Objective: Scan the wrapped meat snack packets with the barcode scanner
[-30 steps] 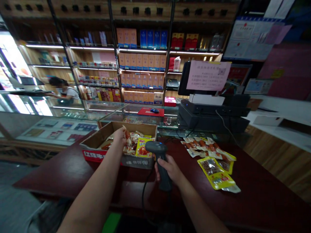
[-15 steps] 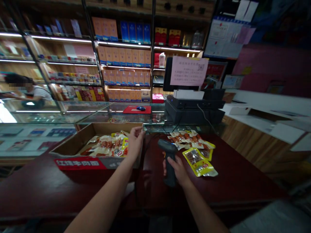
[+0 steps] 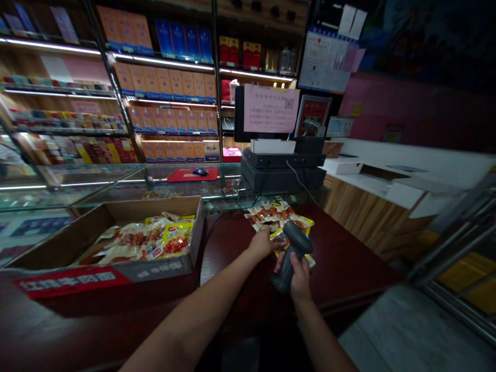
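Note:
My right hand (image 3: 299, 276) is wrapped round the grip of a dark grey barcode scanner (image 3: 289, 261), its head pointing up and away from me. Left of the scanner head, my left hand (image 3: 263, 243) has its fingers closed at the edge of a yellow snack packet (image 3: 279, 237), which the scanner partly covers. Just behind lie several clear vacuum packs of brown snacks (image 3: 267, 211) on the dark red table. An open cardboard box (image 3: 155, 269) stands to the left, with more vacuum packs (image 3: 134, 237) and a yellow packet (image 3: 177, 238) inside.
A glass counter behind the table holds a red mat (image 3: 178, 174) with a computer mouse (image 3: 200, 171). A till with a monitor (image 3: 239, 116) and dark base (image 3: 282, 178) stands at the back. Shelves of boxed goods rise behind; a wood-sided counter (image 3: 356, 212) is on the right.
My left hand has moved from the box's right edge to the yellow packet on the right. The scanner has shifted towards that packet and tilted. The view has turned right.

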